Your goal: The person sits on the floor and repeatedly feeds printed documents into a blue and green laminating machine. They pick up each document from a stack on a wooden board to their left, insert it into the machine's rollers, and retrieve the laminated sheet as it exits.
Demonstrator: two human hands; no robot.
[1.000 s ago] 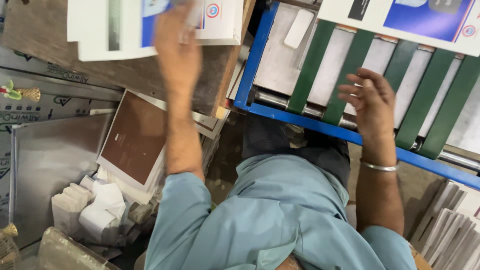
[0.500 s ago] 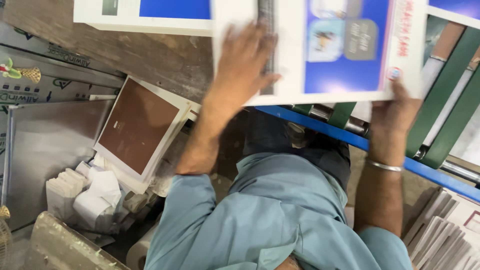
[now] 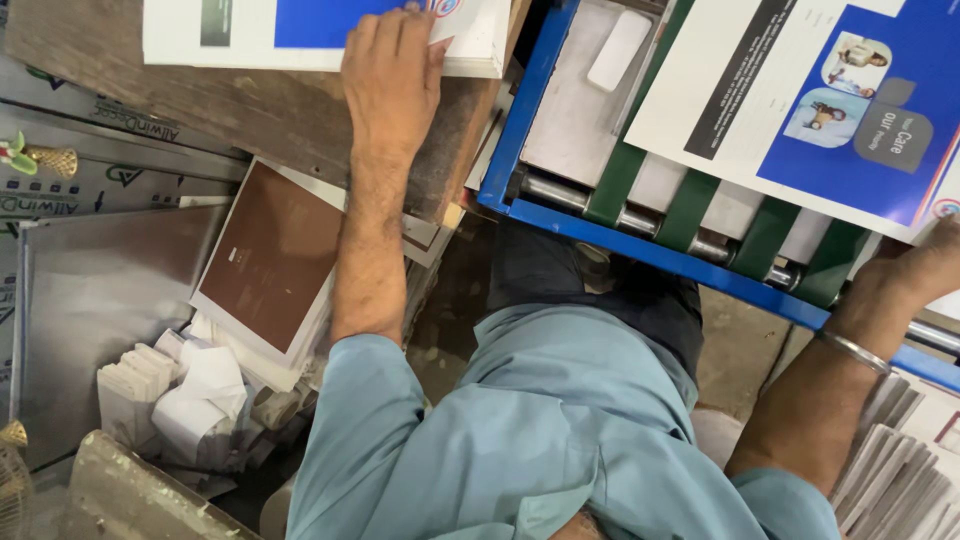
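At the top of the frame the left hand (image 3: pixel 392 80) presses flat, fingers together, on the printed stack (image 3: pixel 250 40), which wants squaring, while the right hand (image 3: pixel 925 270) touches the blue sheet (image 3: pixel 800 110), fingers hidden.

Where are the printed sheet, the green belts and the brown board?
printed sheet (image 3: pixel 800 110): head view, on its blue part.
green belts (image 3: pixel 690 208): head view, middle of one belt.
brown board (image 3: pixel 272 252): head view, its brown face.

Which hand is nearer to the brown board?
Left. The left hand rests on the paper stack just above the brown board; the right hand is far across, by the conveyor's printed sheet.
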